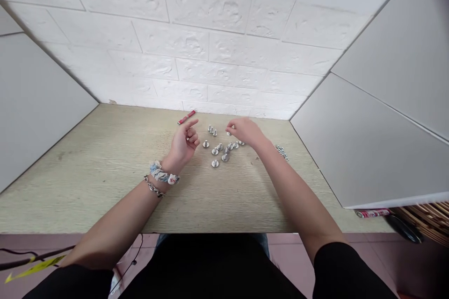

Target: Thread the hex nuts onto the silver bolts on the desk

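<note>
My left hand (184,142) is palm up over the table, left of the bolts, with its index finger stretched out and the other fingers curled; a small glint shows among them, too small to name. My right hand (243,131) pinches a bolt with a washer (228,133) near the back of the group. Between and in front of my hands stand several bolts with wide washers (215,163), heads down on the wood. Three bolts (212,130) stand close together behind them. A pile of small nuts (281,152) lies right of my right forearm.
A red marker-like tube (186,117) lies near the back wall. White panels (351,140) stand at both sides of the wooden table (105,173). At the right front edge are another red tube (373,213), a black object (405,229) and a wicker basket (428,219).
</note>
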